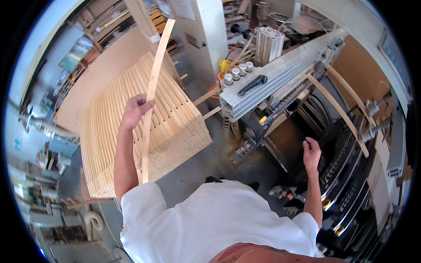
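My left hand [133, 111] is closed around a long pale wooden strip [157, 70], thumb on top. The strip stands lengthwise over a big stack of wooden slats [107, 109], its far end rising past the stack and its near end beside my left upper arm. Small dark holes show in a row along several slats of the stack. My right hand [312, 153] hangs with loosely bent fingers and nothing in it, beside a long machine [263, 90] with a metal beam, silver knobs and a black lever. Two wooden strips [335, 105] lie across the machine's right part.
A white pillar [199, 35] rises behind the gap between stack and machine. A large wooden panel [87, 83] leans behind the stack. Black chain-like tracks [348, 164] and clamps [372, 131] stand close on my right. Grey floor [193, 164] shows in front of me.
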Available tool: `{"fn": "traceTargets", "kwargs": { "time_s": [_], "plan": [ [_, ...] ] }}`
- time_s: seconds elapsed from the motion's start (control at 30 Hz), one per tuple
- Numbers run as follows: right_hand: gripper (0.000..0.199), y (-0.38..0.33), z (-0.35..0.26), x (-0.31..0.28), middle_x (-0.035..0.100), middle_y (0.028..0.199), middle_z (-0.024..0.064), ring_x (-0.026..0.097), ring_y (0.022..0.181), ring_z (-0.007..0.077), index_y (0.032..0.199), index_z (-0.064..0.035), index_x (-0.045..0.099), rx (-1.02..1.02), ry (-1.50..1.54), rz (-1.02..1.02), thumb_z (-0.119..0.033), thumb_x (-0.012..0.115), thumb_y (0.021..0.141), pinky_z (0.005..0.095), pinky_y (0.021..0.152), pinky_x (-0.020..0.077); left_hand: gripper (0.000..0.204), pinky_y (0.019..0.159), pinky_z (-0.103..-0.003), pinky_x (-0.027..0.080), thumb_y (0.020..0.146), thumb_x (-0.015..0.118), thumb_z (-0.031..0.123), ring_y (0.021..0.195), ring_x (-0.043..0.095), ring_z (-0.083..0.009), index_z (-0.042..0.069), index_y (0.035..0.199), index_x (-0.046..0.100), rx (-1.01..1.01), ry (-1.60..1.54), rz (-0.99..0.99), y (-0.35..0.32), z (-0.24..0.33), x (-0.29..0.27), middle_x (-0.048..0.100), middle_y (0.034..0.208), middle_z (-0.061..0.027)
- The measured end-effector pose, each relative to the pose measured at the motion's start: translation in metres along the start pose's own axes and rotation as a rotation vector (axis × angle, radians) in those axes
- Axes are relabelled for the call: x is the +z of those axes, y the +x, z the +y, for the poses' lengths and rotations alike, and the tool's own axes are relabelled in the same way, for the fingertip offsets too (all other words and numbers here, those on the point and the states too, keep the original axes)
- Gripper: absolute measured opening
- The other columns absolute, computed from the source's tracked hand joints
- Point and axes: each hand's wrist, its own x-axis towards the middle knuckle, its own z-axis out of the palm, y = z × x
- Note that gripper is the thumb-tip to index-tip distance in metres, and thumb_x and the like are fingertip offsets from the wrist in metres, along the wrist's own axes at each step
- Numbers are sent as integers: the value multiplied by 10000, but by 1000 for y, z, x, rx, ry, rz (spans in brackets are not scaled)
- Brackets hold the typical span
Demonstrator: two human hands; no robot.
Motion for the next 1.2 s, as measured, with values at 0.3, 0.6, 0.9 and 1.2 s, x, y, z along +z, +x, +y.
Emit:
{"fn": "traceTargets", "kwargs": {
  "time_s": [0.3,0.6,0.9,1.2],
  "plan": [
    [190,-97,-40,41,690,994,148,689,892,307,1028,-19,714,128,-100,-28,-106,683,862,362,778,553,423,741,-284,494,850,691,182,910,579,-159,-26,1193,558,-7,-372,-71,-69,-65,-125,598,1023,-79],
    [282,-134,-77,131,679,1107,156,626,1056,362,1089,-65,694,50,-209,-491,-238,643,871,445,908,509,294,637,-281,488,844,712,228,738,564,-105,-4,973,587,-469,-28,-61,120,-216,-151,593,791,-54],
    [376,-245,-48,127,663,1213,148,622,1123,337,1189,-91,682,376,-261,-492,-265,684,855,441,945,509,561,912,-366,492,948,493,476,1019,647,-227,-8,1171,667,-282,596,-133,295,-254,-39,700,1031,-170],
    [340,-345,5,96,709,1004,207,675,952,384,1120,-29,690,586,-264,-544,-217,703,836,449,813,544,710,948,-417,490,837,673,534,1025,657,-372,-90,1174,627,-27,511,205,205,-183,-7,687,1057,-263]
  ]
}}
